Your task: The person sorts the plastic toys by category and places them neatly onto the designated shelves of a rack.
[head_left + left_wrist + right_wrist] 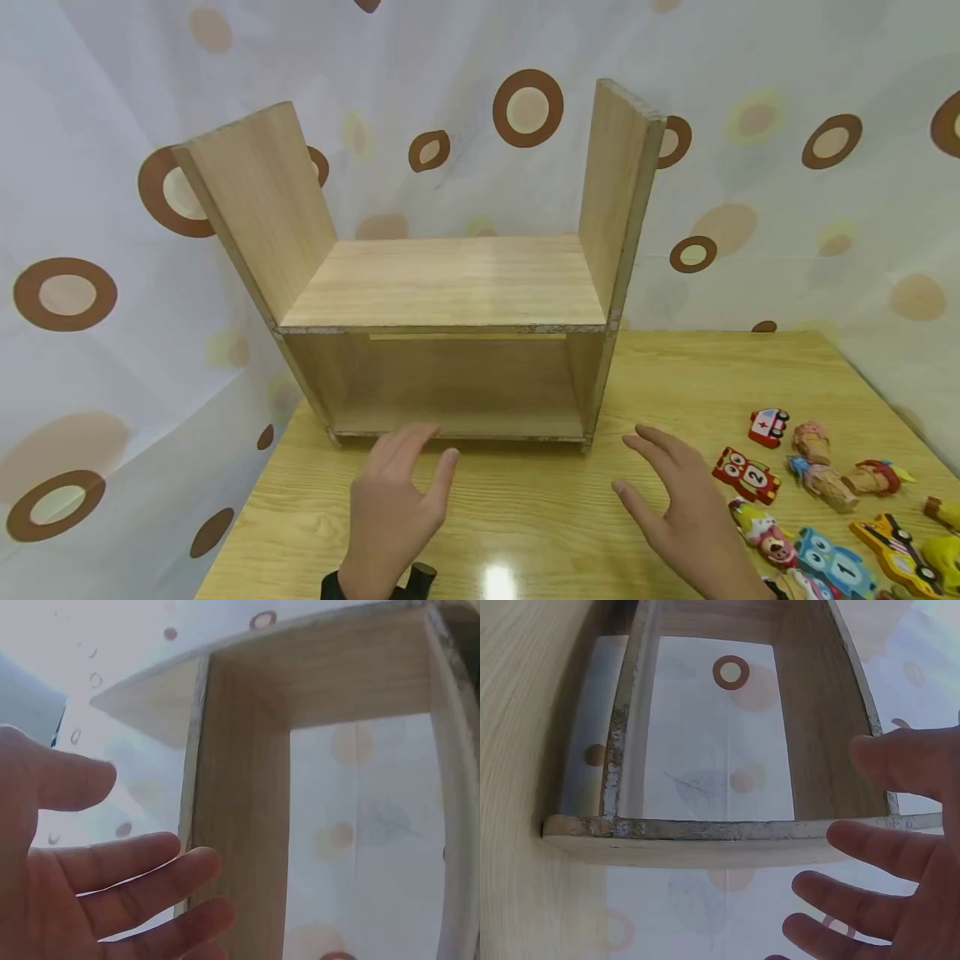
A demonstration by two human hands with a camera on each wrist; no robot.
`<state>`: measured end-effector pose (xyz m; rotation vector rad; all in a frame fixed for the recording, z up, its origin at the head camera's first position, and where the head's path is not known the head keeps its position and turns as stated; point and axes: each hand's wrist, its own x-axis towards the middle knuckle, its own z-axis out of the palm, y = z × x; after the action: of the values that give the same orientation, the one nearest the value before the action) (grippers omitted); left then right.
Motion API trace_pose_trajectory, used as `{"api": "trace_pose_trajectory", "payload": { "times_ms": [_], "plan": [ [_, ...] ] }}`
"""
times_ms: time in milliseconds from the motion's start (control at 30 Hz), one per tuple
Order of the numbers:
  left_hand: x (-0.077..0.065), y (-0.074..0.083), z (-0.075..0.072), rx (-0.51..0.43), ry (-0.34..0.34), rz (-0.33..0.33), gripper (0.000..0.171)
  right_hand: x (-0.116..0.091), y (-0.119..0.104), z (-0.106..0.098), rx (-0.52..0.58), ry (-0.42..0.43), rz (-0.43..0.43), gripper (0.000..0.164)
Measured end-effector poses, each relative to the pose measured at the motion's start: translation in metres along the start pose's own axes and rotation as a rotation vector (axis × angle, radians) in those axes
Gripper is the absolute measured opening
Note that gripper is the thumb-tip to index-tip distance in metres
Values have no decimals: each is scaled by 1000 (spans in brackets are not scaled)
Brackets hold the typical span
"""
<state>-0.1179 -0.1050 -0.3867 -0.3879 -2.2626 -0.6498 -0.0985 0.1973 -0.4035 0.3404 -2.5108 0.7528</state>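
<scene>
A wooden shelf stands on the table with two tall side panels, a middle board and a bottom board. Its upper section has no top board. My left hand is held in front of the shelf's lower left corner, fingers extended and thumb apart, with nothing in it. To the right, my right hand hovers over the table past the shelf's lower right corner, fingers spread and also holding nothing. In the right wrist view, the fingers overlap the near side panel. The left wrist view shows the shelf's open compartments beyond the hand.
On the right of the wooden table lie several small toys: an ambulance, a red owl marked 2, a blue owl marked 1, a yellow truck and cone-shaped figures. A spotted cloth hangs behind.
</scene>
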Motion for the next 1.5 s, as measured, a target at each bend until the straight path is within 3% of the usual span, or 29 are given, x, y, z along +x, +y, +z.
{"api": "trace_pose_trajectory", "payload": {
  "times_ms": [233,400,533,633,767,933,1333,1500],
  "plan": [
    [12,-33,-23,-105,206,-130,14,1,-3,-8,13,51,47,43],
    [23,-66,-44,-182,351,-379,19,1,-1,-12,46,80,55,39],
    [34,-95,-48,-188,348,-599,38,2,2,-16,52,107,83,37],
    [39,-116,-43,-212,248,-688,54,1,4,-17,46,108,108,37],
    [44,-139,-34,-230,84,-703,58,0,6,-18,41,99,127,36],
    [46,-153,-22,-200,-19,-636,45,-1,8,-18,26,97,171,43],
    [48,-169,-6,-149,-79,-576,38,0,15,-13,48,93,217,47],
    [47,-175,0,-111,-100,-579,39,0,13,-13,44,85,225,47]
  ]
}}
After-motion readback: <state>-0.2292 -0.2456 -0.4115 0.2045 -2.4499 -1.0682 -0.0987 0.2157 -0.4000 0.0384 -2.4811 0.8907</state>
